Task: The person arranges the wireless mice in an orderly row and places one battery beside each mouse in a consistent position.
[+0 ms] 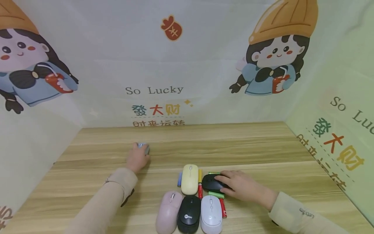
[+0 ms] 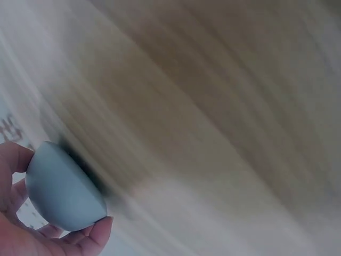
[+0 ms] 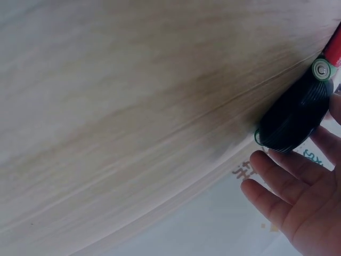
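My left hand [image 1: 138,158] grips a blue-grey computer mouse [image 2: 65,186] at the far left of the wooden table, thumb and fingers on opposite sides of it. Only the top of that mouse shows in the head view. On the right, my right hand [image 1: 243,186] touches a black mouse [image 1: 212,183] that lies sideways; its fingers look mostly straight in the right wrist view. One green battery [image 1: 216,195] lies along the near side of this mouse, another green battery [image 1: 214,173] behind it. A yellow mouse [image 1: 190,180] stands just left of it.
Nearest me, a pink mouse [image 1: 169,213], a second black mouse [image 1: 189,216] and a white mouse [image 1: 211,213] sit side by side. Around them are a red battery [image 1: 223,208], a yellow battery [image 1: 200,176] and a blue battery [image 1: 179,179]. A printed cloth [image 1: 204,107] borders the table.
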The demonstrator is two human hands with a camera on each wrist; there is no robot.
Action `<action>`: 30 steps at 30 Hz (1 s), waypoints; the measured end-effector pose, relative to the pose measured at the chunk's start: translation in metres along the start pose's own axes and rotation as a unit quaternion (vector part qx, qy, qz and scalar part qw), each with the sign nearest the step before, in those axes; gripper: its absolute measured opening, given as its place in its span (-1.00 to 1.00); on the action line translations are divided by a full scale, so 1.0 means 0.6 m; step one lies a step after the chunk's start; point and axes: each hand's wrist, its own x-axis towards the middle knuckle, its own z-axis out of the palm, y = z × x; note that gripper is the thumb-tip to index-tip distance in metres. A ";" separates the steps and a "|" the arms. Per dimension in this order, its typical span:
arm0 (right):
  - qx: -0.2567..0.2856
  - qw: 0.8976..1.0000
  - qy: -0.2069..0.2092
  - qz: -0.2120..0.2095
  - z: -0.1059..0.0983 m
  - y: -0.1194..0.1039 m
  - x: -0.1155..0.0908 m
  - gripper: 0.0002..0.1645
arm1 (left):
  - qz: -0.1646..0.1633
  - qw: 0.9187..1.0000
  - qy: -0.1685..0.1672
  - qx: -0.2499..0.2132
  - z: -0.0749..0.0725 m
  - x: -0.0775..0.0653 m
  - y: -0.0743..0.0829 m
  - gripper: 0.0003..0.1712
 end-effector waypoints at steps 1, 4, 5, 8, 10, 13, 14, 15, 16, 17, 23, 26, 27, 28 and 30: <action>-0.001 1.000 0.001 -0.001 0.000 -0.001 0.000 -0.50 | -0.010 1.000 -0.002 0.002 -0.002 0.000 -0.004 -0.43; -0.001 1.000 0.003 -0.004 0.001 -0.001 0.000 -0.51 | -0.025 1.000 -0.006 0.013 -0.006 0.001 -0.014 -0.42; -0.001 1.000 0.003 -0.004 0.001 -0.001 0.000 -0.51 | -0.027 1.000 -0.008 0.015 -0.007 0.001 -0.017 -0.42; 0.001 1.000 0.003 -0.004 0.002 -0.001 0.000 -0.51 | -0.023 0.999 -0.009 0.024 -0.008 0.002 -0.022 -0.42; 0.003 1.000 0.003 -0.003 0.002 -0.001 0.000 -0.51 | -0.019 0.999 -0.008 0.028 -0.007 0.002 -0.024 -0.42; 0.005 1.000 0.002 -0.002 0.002 -0.002 0.000 -0.51 | -0.016 0.999 -0.008 0.031 -0.005 0.003 -0.027 -0.43; 0.005 1.000 0.002 -0.002 0.002 -0.002 0.000 -0.51 | -0.017 0.999 -0.008 0.031 -0.004 0.004 -0.029 -0.43; 0.004 1.000 0.003 -0.003 0.002 -0.002 0.001 -0.51 | -0.018 0.999 -0.008 0.031 -0.003 0.004 -0.030 -0.43; 0.004 1.000 0.003 -0.003 0.002 -0.002 0.001 -0.51 | -0.020 0.999 -0.008 0.030 -0.002 0.005 -0.031 -0.43; 0.004 1.000 0.003 -0.003 0.002 -0.002 0.001 -0.51 | -0.020 0.999 -0.009 0.029 -0.001 0.005 -0.032 -0.43; 0.009 1.000 0.001 0.001 0.002 -0.003 0.000 -0.51 | -0.016 0.999 -0.020 0.025 -0.001 0.006 -0.035 -0.42; 0.011 1.000 0.002 -0.001 0.002 -0.003 -0.001 -0.51 | -0.002 0.999 -0.026 0.030 -0.009 0.003 -0.032 -0.38; 0.011 1.000 0.002 -0.001 0.002 -0.003 -0.001 -0.51 | 0.007 0.999 -0.023 0.031 -0.014 0.001 -0.028 -0.37; 0.010 1.000 0.002 0.000 0.002 -0.003 -0.001 -0.51 | 0.019 0.999 -0.019 0.039 -0.018 0.000 -0.024 -0.36; 0.009 1.000 0.001 0.001 0.002 -0.003 -0.001 -0.51 | 0.044 0.998 -0.007 0.052 -0.028 -0.007 -0.011 -0.35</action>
